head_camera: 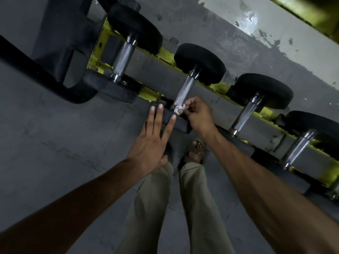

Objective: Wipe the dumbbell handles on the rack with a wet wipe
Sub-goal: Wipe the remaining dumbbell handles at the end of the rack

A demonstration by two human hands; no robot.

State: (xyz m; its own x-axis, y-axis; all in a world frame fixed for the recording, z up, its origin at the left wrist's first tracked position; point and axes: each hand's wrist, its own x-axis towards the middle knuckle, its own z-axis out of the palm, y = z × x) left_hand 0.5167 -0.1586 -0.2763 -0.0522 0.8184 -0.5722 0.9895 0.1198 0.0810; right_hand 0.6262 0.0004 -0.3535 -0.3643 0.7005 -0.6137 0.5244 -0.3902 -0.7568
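Observation:
Several black dumbbells with knurled steel handles lie across a yellow rack (pixel 166 53). My right hand (pixel 199 115) pinches a small crumpled white wet wipe (pixel 178 109) against the near end of the second dumbbell's handle (pixel 184 90). Flat on that dumbbell's near black head (pixel 180 123) rests my left hand (pixel 153 136), fingers straight and spread. Other handles show on the left dumbbell (pixel 123 58) and on those to the right (pixel 246 113).
A black curved frame tube (pixel 42 77) runs at the left. The grey floor lies below, with my legs and a sandalled foot (pixel 195 152) under the rack's near edge. A pale scuffed wall (pixel 256 19) stands behind the rack.

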